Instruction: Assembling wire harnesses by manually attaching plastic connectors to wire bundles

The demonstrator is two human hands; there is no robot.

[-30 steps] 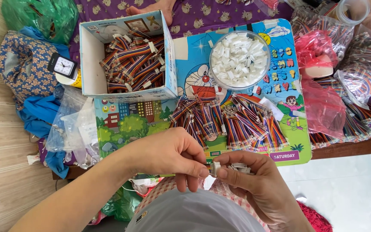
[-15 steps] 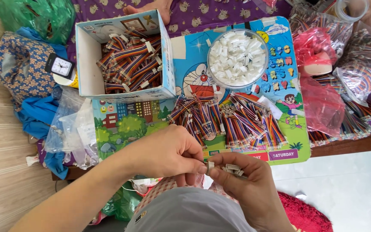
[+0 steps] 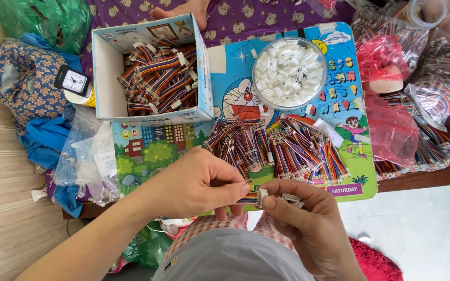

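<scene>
Together, two hands (image 3: 199, 182) (image 3: 303, 218) pinch one ribbon cable (image 3: 250, 198).

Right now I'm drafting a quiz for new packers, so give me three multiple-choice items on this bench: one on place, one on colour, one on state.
1. Where does the round bowl of white connectors stand?
A. on the cartoon board
B. inside the cardboard box
C. on the floor

2. What colour is the small clock's face?
A. red
B. white
C. green

3. How does the left hand hold the ribbon cable?
A. pinched in the fingertips
B. flat on its palm
C. not touching it

A: bowl rests on the board.
B: white dial, black frame.
A: thumb and finger pinch it by the right hand.
</scene>
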